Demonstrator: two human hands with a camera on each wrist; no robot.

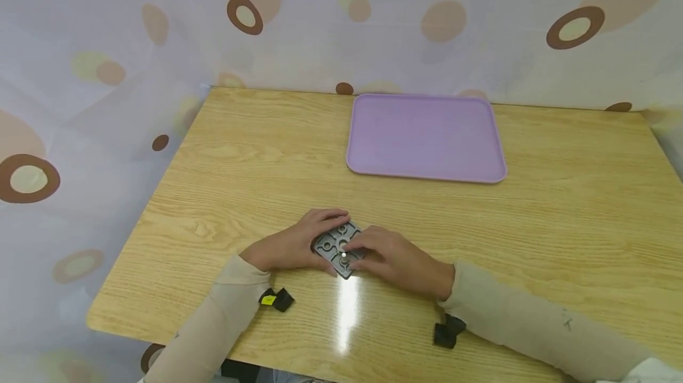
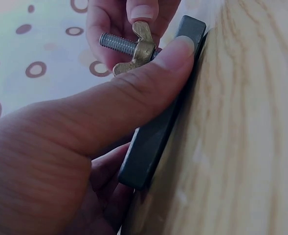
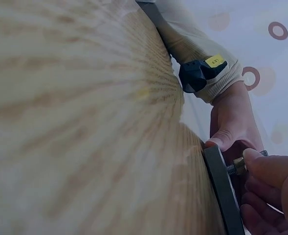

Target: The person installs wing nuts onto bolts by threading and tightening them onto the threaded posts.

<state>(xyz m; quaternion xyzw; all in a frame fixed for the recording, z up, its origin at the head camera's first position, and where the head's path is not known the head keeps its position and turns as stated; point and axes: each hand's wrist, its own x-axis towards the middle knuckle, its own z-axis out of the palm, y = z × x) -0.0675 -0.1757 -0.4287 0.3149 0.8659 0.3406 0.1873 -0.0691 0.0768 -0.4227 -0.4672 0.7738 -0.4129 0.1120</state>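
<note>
A square grey metal plate (image 1: 326, 246) with round holes and raised ribs lies flat on the table near its front. My left hand (image 1: 299, 243) grips the plate by its edges, thumb on the near side and fingers on the far side. From one corner area a threaded bolt (image 2: 117, 44) stands up, carrying a brass wing nut (image 2: 144, 48). My right hand (image 1: 397, 259) pinches the wing nut between thumb and fingers. In the right wrist view the thumb covers part of the wing nut (image 3: 239, 165). The bolt's lower end is hidden.
A purple tray (image 1: 427, 176) lies at the back of the wooden table (image 1: 240, 181), against a patterned curtain (image 1: 304, 45). Black wrist devices (image 1: 283, 299) hang by both sleeves. The table's front edge is close to the forearms.
</note>
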